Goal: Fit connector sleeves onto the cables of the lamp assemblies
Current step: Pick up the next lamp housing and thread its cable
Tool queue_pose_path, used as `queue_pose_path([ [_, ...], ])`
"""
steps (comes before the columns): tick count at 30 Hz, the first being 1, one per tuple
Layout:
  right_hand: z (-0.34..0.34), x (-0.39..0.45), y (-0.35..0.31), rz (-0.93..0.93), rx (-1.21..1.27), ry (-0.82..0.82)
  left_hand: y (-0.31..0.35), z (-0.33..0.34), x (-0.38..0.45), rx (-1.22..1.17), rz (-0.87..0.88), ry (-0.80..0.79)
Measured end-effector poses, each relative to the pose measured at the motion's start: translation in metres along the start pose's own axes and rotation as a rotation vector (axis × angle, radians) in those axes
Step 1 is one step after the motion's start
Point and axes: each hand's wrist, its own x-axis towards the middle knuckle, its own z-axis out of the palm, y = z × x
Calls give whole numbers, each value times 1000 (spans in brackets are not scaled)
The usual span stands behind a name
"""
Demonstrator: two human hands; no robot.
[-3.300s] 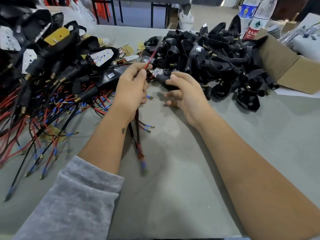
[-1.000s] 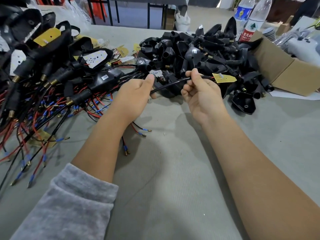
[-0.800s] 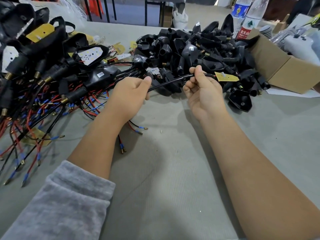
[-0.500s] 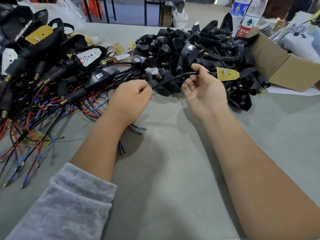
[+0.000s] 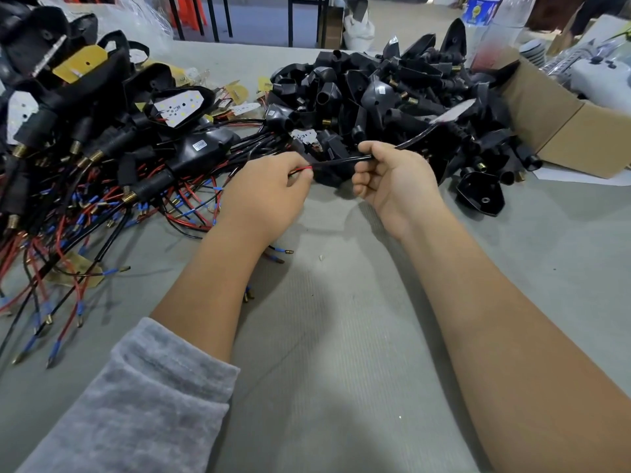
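My left hand (image 5: 264, 196) pinches a red wire (image 5: 300, 170) where it leaves a black sleeve (image 5: 341, 162). My right hand (image 5: 392, 179) grips the same black sleeve a little further right. From my right hand the black cable runs up and right to a blurred lamp board (image 5: 452, 110). The wire ends with blue and brass terminals (image 5: 281, 250) hang out below my left wrist.
A heap of wired lamp assemblies (image 5: 85, 138) with red and black leads fills the left of the grey table (image 5: 341, 336). A pile of black lamp housings (image 5: 392, 97) lies at the back. A cardboard box (image 5: 563, 128) and bottles (image 5: 478, 15) stand at the back right.
The black sleeve has slid right along the cable, baring red wire at my left fingertips. The lamp board past my right hand has swung up and right, now blurred.
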Motion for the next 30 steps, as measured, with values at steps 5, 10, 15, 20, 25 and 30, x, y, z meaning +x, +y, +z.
queue_pose_path([
  [5,-4,1,-3,-98,123,27,-1,1,1,126,-19,-50],
  [10,2,-4,3,-49,-149,-197,4,5,1,104,194,-95],
  [15,4,-8,3,-20,-202,-254,3,10,3,122,208,-229],
  [20,1,-6,-4,-15,118,-88,2,6,-1,-32,122,-173],
  [25,-6,-4,-5,-42,172,-3,12,0,-8,-337,7,-153],
  [30,-2,-3,-3,-99,65,-34,17,-2,-7,-506,-42,-28],
])
